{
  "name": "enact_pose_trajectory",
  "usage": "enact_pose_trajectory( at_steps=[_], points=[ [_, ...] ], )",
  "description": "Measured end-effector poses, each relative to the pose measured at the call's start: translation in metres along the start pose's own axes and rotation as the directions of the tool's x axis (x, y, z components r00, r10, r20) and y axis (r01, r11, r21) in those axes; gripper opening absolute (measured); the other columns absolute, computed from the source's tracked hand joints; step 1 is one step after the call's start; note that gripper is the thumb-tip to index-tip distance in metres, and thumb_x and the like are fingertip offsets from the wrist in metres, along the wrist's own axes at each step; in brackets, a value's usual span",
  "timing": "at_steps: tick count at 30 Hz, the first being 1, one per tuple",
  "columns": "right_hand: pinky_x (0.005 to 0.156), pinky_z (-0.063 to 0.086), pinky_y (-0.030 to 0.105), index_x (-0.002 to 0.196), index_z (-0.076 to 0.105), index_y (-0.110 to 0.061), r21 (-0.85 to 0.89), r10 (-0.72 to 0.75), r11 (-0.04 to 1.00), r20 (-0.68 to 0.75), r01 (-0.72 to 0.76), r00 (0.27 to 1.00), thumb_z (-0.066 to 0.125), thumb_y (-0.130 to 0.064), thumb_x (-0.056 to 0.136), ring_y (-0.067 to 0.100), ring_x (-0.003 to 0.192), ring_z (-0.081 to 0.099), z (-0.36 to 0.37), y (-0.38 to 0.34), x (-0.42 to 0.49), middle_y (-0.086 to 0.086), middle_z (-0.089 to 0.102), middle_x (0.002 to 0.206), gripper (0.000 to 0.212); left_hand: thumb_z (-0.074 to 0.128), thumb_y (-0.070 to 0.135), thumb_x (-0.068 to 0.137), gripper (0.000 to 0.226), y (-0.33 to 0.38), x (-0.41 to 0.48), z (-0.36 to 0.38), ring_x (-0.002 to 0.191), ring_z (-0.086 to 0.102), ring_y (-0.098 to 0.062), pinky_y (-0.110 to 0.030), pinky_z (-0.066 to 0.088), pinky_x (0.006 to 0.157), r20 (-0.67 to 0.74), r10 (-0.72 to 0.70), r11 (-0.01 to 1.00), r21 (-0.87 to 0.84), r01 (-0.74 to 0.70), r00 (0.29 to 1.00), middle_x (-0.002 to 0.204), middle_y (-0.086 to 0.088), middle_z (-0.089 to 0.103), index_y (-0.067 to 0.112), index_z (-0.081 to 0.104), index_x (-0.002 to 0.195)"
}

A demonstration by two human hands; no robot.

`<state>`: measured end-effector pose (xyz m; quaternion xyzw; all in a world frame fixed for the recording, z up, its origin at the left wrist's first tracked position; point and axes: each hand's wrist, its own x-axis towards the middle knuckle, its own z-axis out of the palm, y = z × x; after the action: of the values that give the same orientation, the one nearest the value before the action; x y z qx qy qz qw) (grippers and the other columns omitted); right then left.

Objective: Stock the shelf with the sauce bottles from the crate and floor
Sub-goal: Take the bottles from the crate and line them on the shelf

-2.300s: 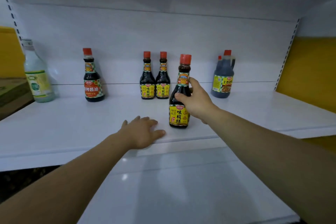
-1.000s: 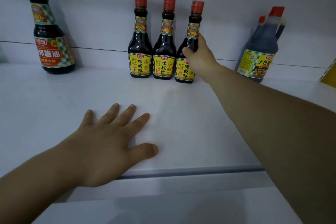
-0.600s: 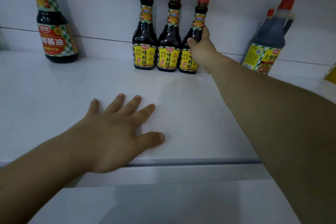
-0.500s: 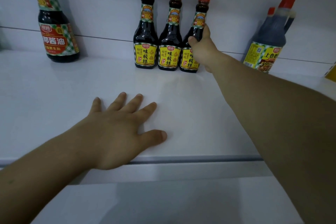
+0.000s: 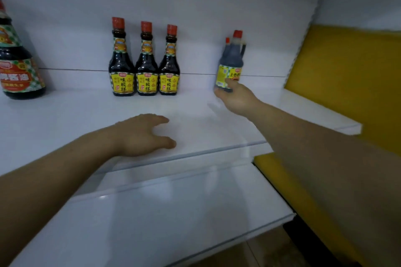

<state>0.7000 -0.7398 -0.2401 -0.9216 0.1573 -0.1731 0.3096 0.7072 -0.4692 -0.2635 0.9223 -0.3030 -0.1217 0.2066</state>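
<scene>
Three small dark sauce bottles [image 5: 147, 65] with red caps and yellow labels stand side by side at the back of the white shelf [image 5: 217, 123]. To their right stands a dark handled sauce bottle [image 5: 231, 58] with a red cap, and a second one is partly hidden behind it. My right hand [image 5: 235, 96] reaches to the base of the handled bottle, its thumb and fingers curled round the lower label. My left hand [image 5: 144, 134] rests palm down on the shelf near the front edge, fingers loose and holding nothing.
A larger soy sauce bottle [image 5: 18, 65] with a red and green checked label stands at the far left. Below is a second white shelf [image 5: 162, 212]. A yellow panel [image 5: 347, 76] lies past the shelf's right end.
My right hand let go of the third small bottle, now standing in the row, and moved right to the handled bottle. The view has pulled back and my left hand's fingers have lifted a little.
</scene>
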Motion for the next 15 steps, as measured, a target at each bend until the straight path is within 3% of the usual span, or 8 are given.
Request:
enact_pose_trajectory(
  at_steps=[2, 5, 8, 10, 15],
  points=[
    [0.102, 0.028, 0.024, 0.148, 0.03, -0.016, -0.077, 0.062, 0.995, -0.027, -0.064, 0.998, 0.049, -0.05, 0.093, 0.026, 0.136, 0.034, -0.034, 0.024, -0.043, 0.007, 0.033, 0.153, 0.068, 0.063, 0.056, 0.079, 0.076, 0.036, 0.006, 0.014, 0.139, 0.027, -0.013, -0.023, 0.022, 0.106, -0.014, 0.138, 0.99, -0.033, -0.138, 0.99, 0.154, 0.006, 0.027, 0.031, 0.033, 0.144],
    [0.108, 0.025, 0.03, 0.151, 0.022, -0.015, -0.165, 0.202, 0.964, -0.048, -0.207, 0.978, 0.045, -0.056, 0.093, 0.026, 0.14, 0.028, -0.08, 0.063, -0.114, 0.007, 0.024, 0.157, 0.074, 0.063, 0.051, 0.08, 0.072, 0.101, 0.007, 0.046, 0.137, 0.032, -0.015, -0.024, 0.025, 0.105, -0.008, 0.304, 0.952, -0.035, -0.304, 0.953, 0.152, 0.004, 0.033, 0.027, 0.037, 0.143],
    [0.102, 0.034, 0.035, 0.152, 0.02, -0.015, -0.226, 0.317, 0.917, -0.087, -0.328, 0.945, 0.045, -0.058, 0.093, 0.029, 0.137, 0.032, -0.116, 0.1, -0.182, 0.008, 0.025, 0.156, 0.077, 0.063, 0.05, 0.081, 0.071, 0.165, -0.003, 0.086, 0.133, 0.037, -0.019, -0.028, 0.031, 0.101, 0.047, 0.417, 0.908, -0.054, -0.415, 0.908, 0.15, 0.001, 0.036, 0.027, 0.037, 0.143],
    [0.095, 0.038, 0.034, 0.151, 0.023, -0.017, -0.238, 0.381, 0.885, -0.125, -0.401, 0.916, 0.046, -0.059, 0.092, 0.029, 0.136, 0.034, -0.134, 0.123, -0.218, 0.008, 0.026, 0.156, 0.076, 0.062, 0.049, 0.081, 0.072, 0.2, -0.011, 0.117, 0.132, 0.038, -0.02, -0.026, 0.031, 0.097, 0.092, 0.462, 0.886, -0.103, -0.453, 0.882, 0.15, 0.0, 0.036, 0.026, 0.036, 0.144],
    [0.1, 0.037, 0.039, 0.15, 0.024, -0.019, -0.229, 0.559, 0.785, -0.14, -0.576, 0.817, 0.045, -0.062, 0.091, 0.03, 0.136, 0.034, -0.16, 0.197, -0.283, 0.007, 0.026, 0.156, 0.076, 0.06, 0.053, 0.082, 0.075, 0.266, -0.014, 0.2, 0.136, 0.034, -0.021, -0.029, 0.031, 0.102, 0.266, 0.51, 0.859, -0.122, -0.497, 0.818, 0.152, -0.001, 0.032, 0.025, 0.032, 0.146]
  ],
)
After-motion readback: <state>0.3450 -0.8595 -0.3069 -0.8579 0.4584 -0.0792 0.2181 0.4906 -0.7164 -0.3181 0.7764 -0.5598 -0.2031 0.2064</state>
